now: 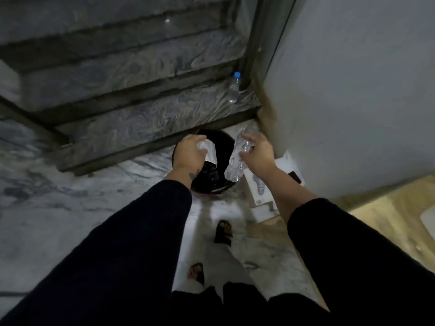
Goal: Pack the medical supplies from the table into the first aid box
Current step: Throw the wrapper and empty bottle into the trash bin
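Note:
I stand over a round bin (226, 137) lined with a black bag, at the foot of marble stairs. My left hand (190, 152) holds a clear plastic wrapper or cup (209, 152) above the bin's left side. Over the bin's right rim, my right hand (257, 152) grips a crumpled clear plastic bottle (236, 161) that points down. Neither a first aid box nor a table is in view.
A capped water bottle with a blue lid (234, 89) stands on the lowest stair by the door frame. White cartons (266, 184) lie on the floor right of the bin, against a grey wall. My sandalled feet (223, 231) are on the marble floor.

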`<action>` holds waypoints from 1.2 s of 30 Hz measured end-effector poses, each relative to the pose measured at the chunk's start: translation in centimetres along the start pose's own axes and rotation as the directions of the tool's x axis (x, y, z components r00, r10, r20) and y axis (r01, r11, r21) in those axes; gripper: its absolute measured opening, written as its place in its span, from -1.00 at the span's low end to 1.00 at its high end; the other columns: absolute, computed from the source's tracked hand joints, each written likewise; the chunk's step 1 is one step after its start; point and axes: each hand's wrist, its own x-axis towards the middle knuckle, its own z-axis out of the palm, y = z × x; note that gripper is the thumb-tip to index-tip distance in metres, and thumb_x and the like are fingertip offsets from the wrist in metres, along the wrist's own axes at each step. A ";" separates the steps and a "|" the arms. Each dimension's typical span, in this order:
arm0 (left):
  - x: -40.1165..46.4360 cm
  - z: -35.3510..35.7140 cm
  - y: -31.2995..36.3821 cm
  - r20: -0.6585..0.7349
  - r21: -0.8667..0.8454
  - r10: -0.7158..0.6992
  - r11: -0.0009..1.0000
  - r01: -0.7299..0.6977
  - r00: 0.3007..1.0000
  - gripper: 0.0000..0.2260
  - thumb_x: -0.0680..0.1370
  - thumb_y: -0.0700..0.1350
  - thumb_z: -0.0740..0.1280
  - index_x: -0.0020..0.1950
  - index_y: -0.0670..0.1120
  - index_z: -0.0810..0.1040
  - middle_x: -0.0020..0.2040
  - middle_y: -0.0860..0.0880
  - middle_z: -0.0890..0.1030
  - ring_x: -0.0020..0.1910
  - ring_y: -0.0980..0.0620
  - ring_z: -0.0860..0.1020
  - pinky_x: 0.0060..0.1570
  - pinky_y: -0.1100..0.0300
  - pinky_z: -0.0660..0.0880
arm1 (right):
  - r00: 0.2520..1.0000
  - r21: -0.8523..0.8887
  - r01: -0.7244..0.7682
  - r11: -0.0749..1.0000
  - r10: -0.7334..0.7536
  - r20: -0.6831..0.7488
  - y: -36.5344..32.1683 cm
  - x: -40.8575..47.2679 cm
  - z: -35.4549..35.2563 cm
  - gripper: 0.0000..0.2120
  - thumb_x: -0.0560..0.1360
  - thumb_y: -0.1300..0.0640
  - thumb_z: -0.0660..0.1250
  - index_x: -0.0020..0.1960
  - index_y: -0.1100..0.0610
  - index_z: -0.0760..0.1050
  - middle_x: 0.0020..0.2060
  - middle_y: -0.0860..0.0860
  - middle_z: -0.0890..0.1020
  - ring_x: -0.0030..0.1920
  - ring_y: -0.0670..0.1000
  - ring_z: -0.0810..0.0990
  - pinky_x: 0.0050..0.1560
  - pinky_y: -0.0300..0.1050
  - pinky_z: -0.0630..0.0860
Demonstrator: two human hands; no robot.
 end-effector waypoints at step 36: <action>7.1 1.3 6.6 0.587 0.301 0.228 0.830 -0.470 0.777 -0.57 0.52 -0.13 0.36 0.40 -0.05 0.44 0.35 -0.10 0.50 0.33 -0.11 0.47 0.30 -0.01 0.43 | 0.988 -0.311 -0.136 0.941 0.153 0.031 0.2 0.9 -2.9 -0.54 0.45 0.11 0.39 0.33 0.05 0.41 0.34 0.12 0.46 0.33 0.13 0.44 0.31 -0.05 0.39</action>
